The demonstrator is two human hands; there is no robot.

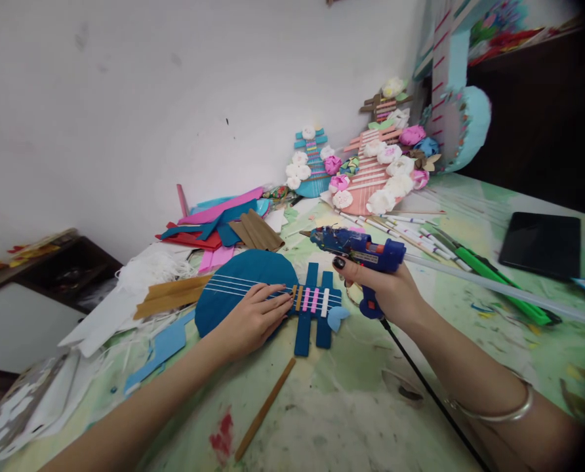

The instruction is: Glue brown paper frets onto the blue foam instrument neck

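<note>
My left hand (259,316) lies flat on a dark blue guitar-shaped craft piece (246,265), its fingers resting over the white strings near the neck. Small brown, pink and white strips cross those strings, and two dark blue bars stick out on both sides of the neck. A light blue petal shape (338,318) sits at the neck's end. In my right hand (388,288) is a blue glue gun (359,248), held above and right of the craft, its nozzle pointing left. A clear glue stick comes out of its back. A brown stick (265,410) lies on the table below the craft.
Coloured paper (223,219) and white scraps (149,269) are piled at the left. Flower-decorated guitar crafts (371,170) lean against the wall. Pens, a green cutter (499,282) and a black tablet (541,244) lie at the right. The gun's black cord (430,387) runs to the lower right.
</note>
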